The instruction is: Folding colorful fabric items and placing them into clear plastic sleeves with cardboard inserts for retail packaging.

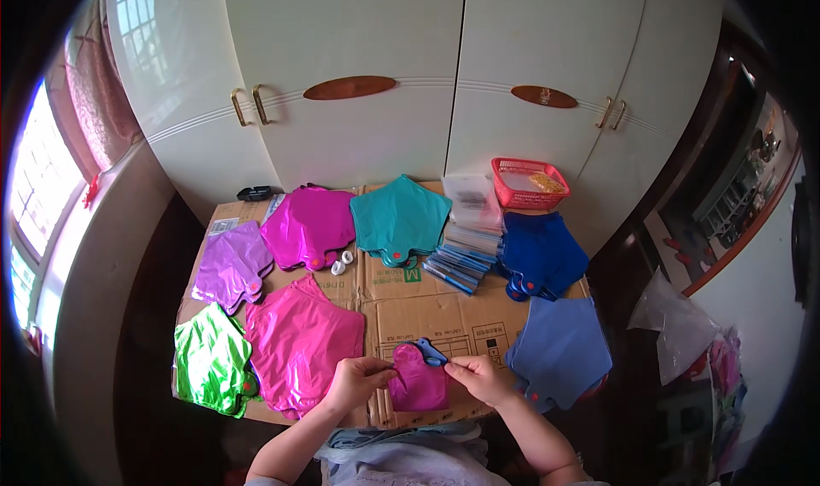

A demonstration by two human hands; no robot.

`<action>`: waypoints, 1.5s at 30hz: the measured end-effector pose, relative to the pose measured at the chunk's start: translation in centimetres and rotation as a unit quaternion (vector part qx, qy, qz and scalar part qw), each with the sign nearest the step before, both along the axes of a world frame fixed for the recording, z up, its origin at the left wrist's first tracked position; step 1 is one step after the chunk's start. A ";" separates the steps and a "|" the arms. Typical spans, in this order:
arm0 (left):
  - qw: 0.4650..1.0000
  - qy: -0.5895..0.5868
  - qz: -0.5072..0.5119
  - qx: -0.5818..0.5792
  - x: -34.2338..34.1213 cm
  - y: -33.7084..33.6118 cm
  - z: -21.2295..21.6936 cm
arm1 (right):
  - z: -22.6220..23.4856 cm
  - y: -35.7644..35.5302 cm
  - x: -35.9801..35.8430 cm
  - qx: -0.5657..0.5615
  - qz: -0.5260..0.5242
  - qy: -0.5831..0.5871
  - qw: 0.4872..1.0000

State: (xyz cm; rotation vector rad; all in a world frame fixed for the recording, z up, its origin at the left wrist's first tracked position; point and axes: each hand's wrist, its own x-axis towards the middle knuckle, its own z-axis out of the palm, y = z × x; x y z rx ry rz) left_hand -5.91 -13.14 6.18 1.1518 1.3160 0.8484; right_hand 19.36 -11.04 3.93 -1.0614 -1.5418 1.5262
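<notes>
On the cardboard in front of me lies a small folded magenta foil sheet, its upper end rounded. My left hand is closed in a pinch at the sheet's left edge, where a thin dark strip shows by the fingertips. From the right, my right hand pinches the end of a small blue piece, which lies over the sheet's upper right corner; its exact kind is too small to tell. Left of my left hand spreads a stack of large shiny pink foil sheets.
More foil stacks ring the cardboard: green, purple, magenta, teal, dark blue and grey-blue. Flat packets, white rolls and a red basket stand behind, before white cabinets.
</notes>
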 end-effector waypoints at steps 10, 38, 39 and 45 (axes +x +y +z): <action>0.998 0.028 -0.011 0.055 0.0 0.0 -1.4 | -2.4 0.4 -0.7 0.040 -0.076 0.002 0.996; 0.998 0.004 -0.064 -0.010 0.2 2.4 -2.4 | -1.5 2.7 -0.2 -0.018 -0.034 -0.066 0.997; 0.997 0.006 -0.080 -0.011 0.2 3.1 -2.9 | -1.4 3.4 0.0 -0.012 -0.020 -0.117 0.993; 0.979 0.157 -0.132 -0.001 0.3 6.5 -3.0 | -1.5 7.0 0.5 0.072 0.020 -0.265 0.961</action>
